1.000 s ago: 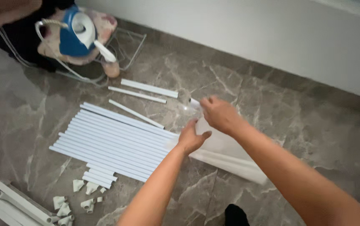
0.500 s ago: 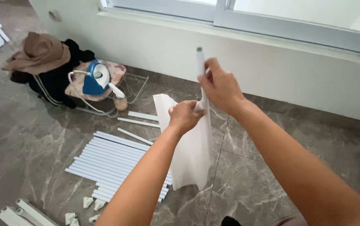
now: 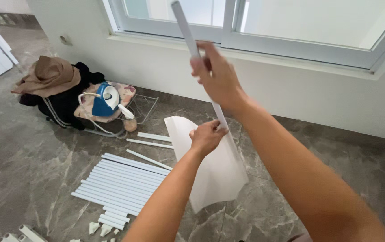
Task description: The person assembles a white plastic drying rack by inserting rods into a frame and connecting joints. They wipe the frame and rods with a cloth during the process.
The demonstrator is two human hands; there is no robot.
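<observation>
White tube (image 3: 188,31) gripped upright in right hand (image 3: 217,76), left hand (image 3: 207,136) fingers pinching its lower end beside hanging white sheet (image 3: 215,170)

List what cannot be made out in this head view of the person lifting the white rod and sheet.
- White rod: top end cut off by the upper frame edge.
- White sheet: its join to the rod is hidden by the left hand.
- Right hand: its grip covers a stretch of the rod.
- Small white pieces: too small to identify.

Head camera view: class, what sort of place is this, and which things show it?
Probably a room in a home: a marble-look tiled floor, a wide window, and a steam iron beside a pile of clothes.
</observation>
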